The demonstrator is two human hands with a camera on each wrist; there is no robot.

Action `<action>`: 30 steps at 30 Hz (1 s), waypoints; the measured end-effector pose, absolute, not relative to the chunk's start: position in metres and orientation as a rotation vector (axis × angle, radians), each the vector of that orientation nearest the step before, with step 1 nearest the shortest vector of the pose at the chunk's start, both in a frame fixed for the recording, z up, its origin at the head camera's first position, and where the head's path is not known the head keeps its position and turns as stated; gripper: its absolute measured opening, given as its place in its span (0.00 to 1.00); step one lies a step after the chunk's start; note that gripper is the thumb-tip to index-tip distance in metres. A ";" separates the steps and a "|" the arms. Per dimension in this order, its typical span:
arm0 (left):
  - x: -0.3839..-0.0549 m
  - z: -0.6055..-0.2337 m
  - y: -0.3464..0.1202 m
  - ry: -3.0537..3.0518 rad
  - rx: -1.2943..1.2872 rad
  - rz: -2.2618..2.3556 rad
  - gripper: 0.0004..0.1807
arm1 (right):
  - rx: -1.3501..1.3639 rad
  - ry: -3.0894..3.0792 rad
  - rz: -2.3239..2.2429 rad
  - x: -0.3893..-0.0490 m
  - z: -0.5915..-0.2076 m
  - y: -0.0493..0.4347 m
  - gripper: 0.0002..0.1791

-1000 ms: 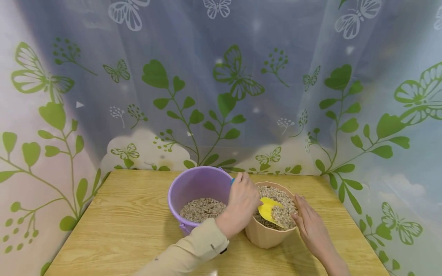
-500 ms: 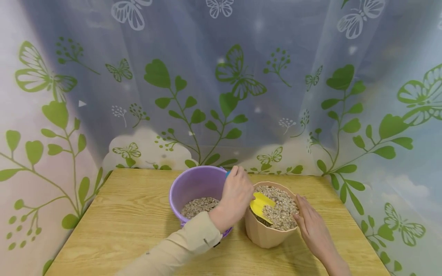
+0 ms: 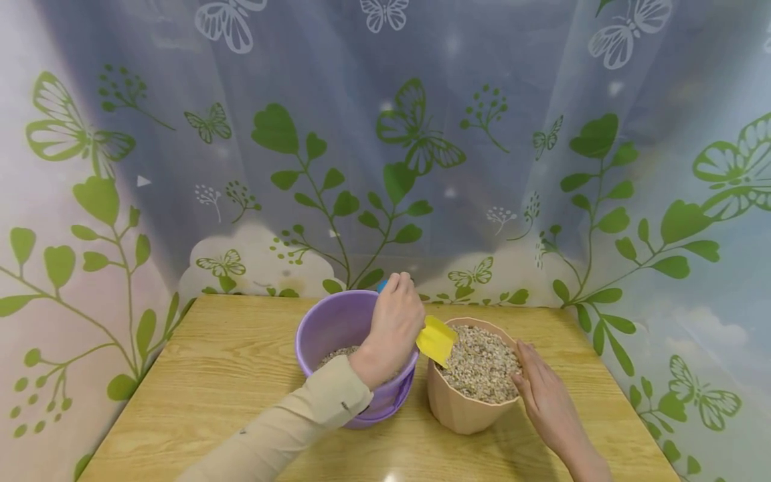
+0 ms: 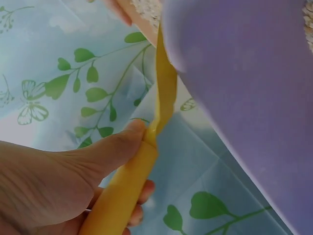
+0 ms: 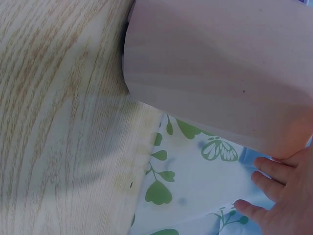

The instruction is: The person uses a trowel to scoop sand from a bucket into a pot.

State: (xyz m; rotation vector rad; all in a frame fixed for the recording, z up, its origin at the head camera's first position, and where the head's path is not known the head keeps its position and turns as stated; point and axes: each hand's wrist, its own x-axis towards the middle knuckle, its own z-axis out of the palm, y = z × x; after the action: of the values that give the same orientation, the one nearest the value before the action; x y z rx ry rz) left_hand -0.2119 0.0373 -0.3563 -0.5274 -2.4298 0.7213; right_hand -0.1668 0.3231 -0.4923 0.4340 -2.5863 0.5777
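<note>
My left hand [image 3: 394, 328] grips a small yellow toy shovel [image 3: 436, 341] by its handle, above the right rim of a purple bucket [image 3: 325, 328]. In the left wrist view the thumb lies along the yellow handle [image 4: 122, 191], and the narrow edge of the blade shows beside the bucket wall. The shovel's blade tilts over the left rim of a peach-coloured pot [image 3: 470, 412], which is filled with tan granules [image 3: 484, 365]. My right hand [image 3: 545, 395], fingers extended, rests against the pot's right side. More granules [image 3: 340, 351] lie in the bucket, partly hidden by my left arm.
Both containers stand side by side on a wood-grain table [image 3: 235, 375]. A blue object [image 3: 382, 286] shows at my left fingertips. Behind and at the sides hangs a curtain [image 3: 361, 167] printed with green leaves and butterflies.
My left hand has moved left and up with the shovel, drawing the blade from the middle of the pot to its left rim. The right hand has stayed at the pot's side.
</note>
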 end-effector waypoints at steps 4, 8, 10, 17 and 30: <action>-0.214 -0.357 0.032 -2.387 -0.502 0.706 0.29 | 0.433 -2.571 0.579 -0.166 -0.492 0.323 0.31; -0.215 -0.356 0.024 -2.381 -0.459 0.674 0.28 | 0.434 -2.582 0.587 -0.166 -0.491 0.322 0.31; -0.215 -0.356 0.020 -2.388 -0.437 0.654 0.27 | 0.433 -2.593 0.595 -0.167 -0.491 0.322 0.31; -0.216 -0.353 0.005 -2.460 -0.404 0.503 0.31 | 0.426 -2.603 0.594 -0.167 -0.489 0.320 0.31; -0.222 -0.367 -0.048 -2.425 -0.398 0.322 0.35 | 0.420 -2.643 0.414 -0.164 -0.482 0.321 0.34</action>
State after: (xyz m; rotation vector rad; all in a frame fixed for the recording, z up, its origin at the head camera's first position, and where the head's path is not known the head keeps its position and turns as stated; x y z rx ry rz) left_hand -0.2221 -0.0477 -0.3673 -0.3983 -2.4251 0.3224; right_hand -0.1638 0.3206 -0.4822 0.4197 -2.6434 0.4141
